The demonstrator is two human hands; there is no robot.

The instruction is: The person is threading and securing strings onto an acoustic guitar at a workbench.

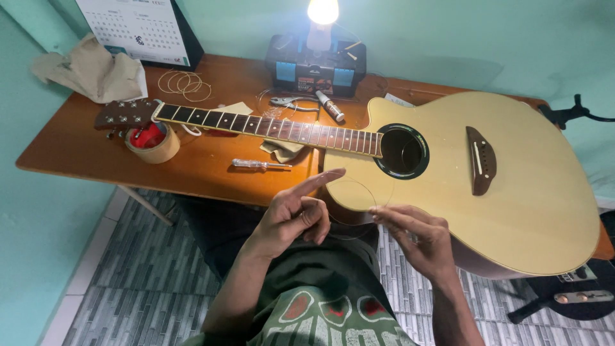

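Note:
A pale acoustic guitar lies flat on the wooden table, neck pointing left, headstock resting on a roll of tape. My left hand hovers at the table's near edge, index finger stretched toward the guitar body. My right hand pinches a thin coiled guitar string, which loops between both hands in front of the guitar's lower bout.
A screwdriver lies below the neck. Pliers and a small tube sit near a black-and-blue toolbox with a lit lamp. Coiled strings, a crumpled cloth and a calendar are at the back left.

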